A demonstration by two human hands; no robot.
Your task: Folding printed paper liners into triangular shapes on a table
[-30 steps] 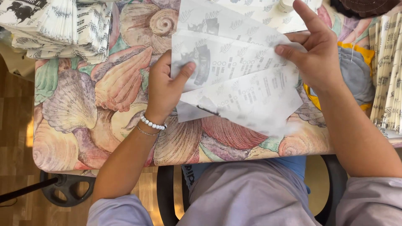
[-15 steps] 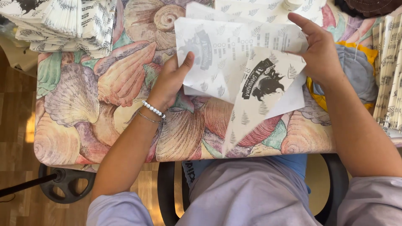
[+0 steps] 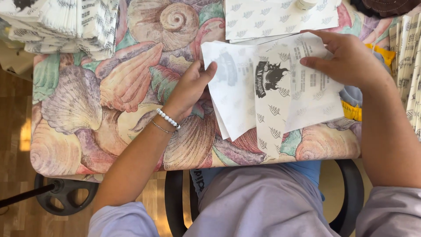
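Two hands: both on one partly folded white paper sheet (image 3: 272, 94), near table edge, centre-right
Left hand (image 3: 189, 90): fingers flat on sheet's left edge, thumb up against paper; pressing, not clamped; bead bracelet (image 3: 168, 119) on wrist
Right hand (image 3: 348, 59): closed on sheet's upper right flap, thumb over, fingers behind
Sheet: printed leaf pattern, black emblem on middle panel, lower corners overhanging table edge
Table (image 3: 101, 101): covered in seashell-print cloth
Flat paper stack (image 3: 272, 17): just above sheet, small white cap on top
Folded papers pile (image 3: 66, 24): top left, well apart from hands
More folded papers (image 3: 408, 57): right edge
Chair (image 3: 180, 197): black, under table
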